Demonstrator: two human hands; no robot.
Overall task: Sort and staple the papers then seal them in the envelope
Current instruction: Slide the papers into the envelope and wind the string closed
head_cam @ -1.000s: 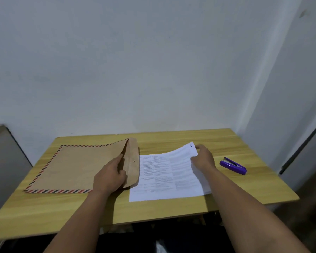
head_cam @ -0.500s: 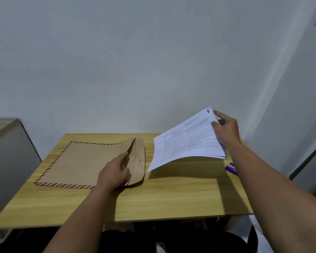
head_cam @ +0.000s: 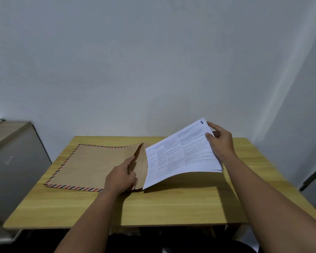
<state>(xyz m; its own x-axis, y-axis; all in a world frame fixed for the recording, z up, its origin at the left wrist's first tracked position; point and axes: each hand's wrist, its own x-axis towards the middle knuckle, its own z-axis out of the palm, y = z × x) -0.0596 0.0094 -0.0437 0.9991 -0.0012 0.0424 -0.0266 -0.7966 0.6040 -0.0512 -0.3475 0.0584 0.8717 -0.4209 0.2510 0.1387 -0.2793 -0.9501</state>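
on the table [head_cam: 171, 207], one envelope [head_cam: 98, 165], one lifted paper stack [head_cam: 182, 156].

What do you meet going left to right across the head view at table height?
Grey cabinet → brown envelope → left hand at the envelope's mouth → stack of papers → right hand holding the papers' far corner.

A handwritten dark "2" is showing at the top corner of the uppermost sheet of the papers [head_cam: 182, 154]. The printed lines filling the rest of that sheet are running in columns, but they are coming out too small and blurred to read.
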